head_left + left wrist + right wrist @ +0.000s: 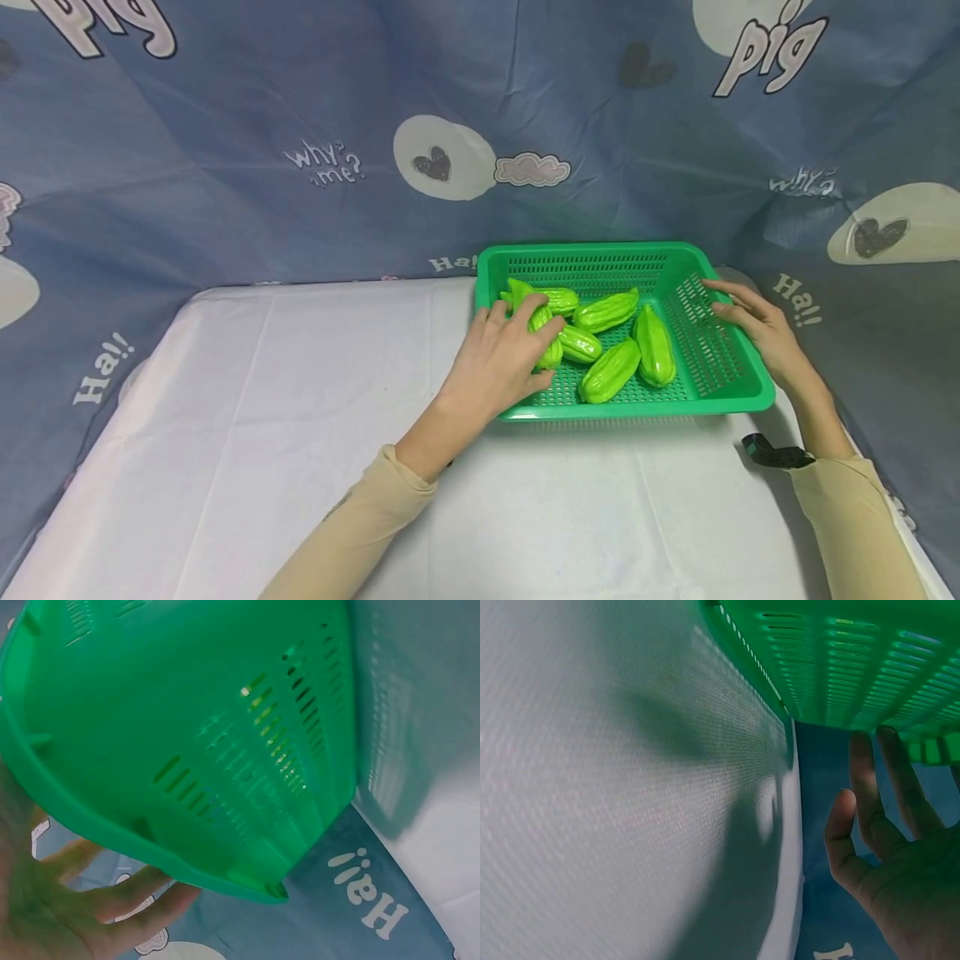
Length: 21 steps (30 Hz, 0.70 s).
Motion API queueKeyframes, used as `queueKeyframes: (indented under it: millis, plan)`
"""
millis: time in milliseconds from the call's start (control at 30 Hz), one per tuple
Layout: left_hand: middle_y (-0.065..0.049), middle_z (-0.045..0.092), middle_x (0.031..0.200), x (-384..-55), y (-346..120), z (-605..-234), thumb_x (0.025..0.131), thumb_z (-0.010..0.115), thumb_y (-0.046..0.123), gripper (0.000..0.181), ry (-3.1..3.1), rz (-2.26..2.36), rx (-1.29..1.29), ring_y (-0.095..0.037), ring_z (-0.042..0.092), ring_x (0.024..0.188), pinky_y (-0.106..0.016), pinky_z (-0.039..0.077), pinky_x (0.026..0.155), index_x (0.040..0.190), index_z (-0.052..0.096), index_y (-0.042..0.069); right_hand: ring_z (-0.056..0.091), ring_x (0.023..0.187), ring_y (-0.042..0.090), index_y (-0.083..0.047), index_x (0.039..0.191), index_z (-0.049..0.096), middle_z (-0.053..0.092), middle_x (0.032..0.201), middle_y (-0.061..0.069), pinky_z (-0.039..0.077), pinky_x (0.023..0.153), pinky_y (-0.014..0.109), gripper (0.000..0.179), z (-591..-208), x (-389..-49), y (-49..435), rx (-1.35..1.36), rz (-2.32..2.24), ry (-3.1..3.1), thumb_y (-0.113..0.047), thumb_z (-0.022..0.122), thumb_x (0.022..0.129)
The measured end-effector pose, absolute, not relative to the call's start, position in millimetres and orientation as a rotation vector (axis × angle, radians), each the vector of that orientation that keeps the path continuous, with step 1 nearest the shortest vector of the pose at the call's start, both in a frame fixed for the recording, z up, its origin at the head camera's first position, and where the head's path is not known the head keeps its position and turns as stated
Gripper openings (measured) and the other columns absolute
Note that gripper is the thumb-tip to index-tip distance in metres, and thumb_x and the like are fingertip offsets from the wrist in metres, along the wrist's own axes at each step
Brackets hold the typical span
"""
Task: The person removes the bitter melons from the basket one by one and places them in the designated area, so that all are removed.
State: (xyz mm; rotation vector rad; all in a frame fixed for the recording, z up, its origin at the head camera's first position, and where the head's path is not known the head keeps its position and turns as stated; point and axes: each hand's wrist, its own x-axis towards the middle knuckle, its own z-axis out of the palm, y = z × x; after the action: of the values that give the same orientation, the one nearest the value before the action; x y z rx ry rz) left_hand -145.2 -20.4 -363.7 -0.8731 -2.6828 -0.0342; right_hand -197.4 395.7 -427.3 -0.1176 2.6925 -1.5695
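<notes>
Several bright green, ridged bitter melons lie in a green plastic basket (637, 408). Over the basket's left side reaches my left hand (495, 354); its bent fingers and thumb hold a bitter melon (551, 354) near the left wall. In the left wrist view, the left hand (75, 907) shows beyond the rim, its fingertips hidden by the basket. At the opposite end, my right hand (765, 333) holds the rim, with two digits lapping over it. From below, the right wrist view shows other fingers of the right hand (907, 862) outside the slotted wall.
A white cloth covers the table (315, 400). Behind it hangs a blue printed curtain (262, 125), close to the basket's back edge. Other bitter melons, one (654, 346) toward the right and one (609, 371) near the front, rest on the basket's floor.
</notes>
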Motion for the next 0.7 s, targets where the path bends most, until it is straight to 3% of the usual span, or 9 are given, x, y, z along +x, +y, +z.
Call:
queueKeyframes:
  millis: [167,367,700]
  plan:
    - [-0.011,0.058,0.153,-149.2,-26.2,-368.8,0.086,0.085,0.047,0.058,-2.564,-0.041,-0.824,-0.042,0.071,0.112,-0.047,0.059,0.085,0.134,0.065,0.022,0.014,0.167,0.049,-0.024,0.164,0.047,0.027,0.179,-0.005,0.019,0.126,0.08,0.05,-429.1,-196.7,396.5,-0.144,-1.59,2.681,-0.032,0.051,0.115]
    - [-0.013,0.056,0.155,-156.7,-38.7,-368.9,0.09,0.08,0.041,0.053,-2.518,-0.118,-0.778,-0.044,0.069,0.117,-0.045,0.057,0.082,0.139,0.067,0.025,0.012,0.167,0.05,-0.024,0.164,0.046,0.026,0.18,-0.004,0.017,0.126,0.08,0.05,-431.4,-195.9,397.7,-0.147,-1.6,2.675,-0.031,0.05,0.115]
    - [-0.019,0.043,0.165,-166.7,-79.0,-357.4,0.095,0.082,0.036,0.056,-2.61,-0.308,-0.652,-0.047,0.063,0.129,-0.053,0.055,0.1,0.146,0.063,0.023,0.012,0.167,0.049,-0.024,0.164,0.047,0.029,0.179,-0.006,0.015,0.127,0.081,0.05,-429.3,-196.8,396.1,-0.162,-1.603,2.69,-0.03,0.051,0.115]
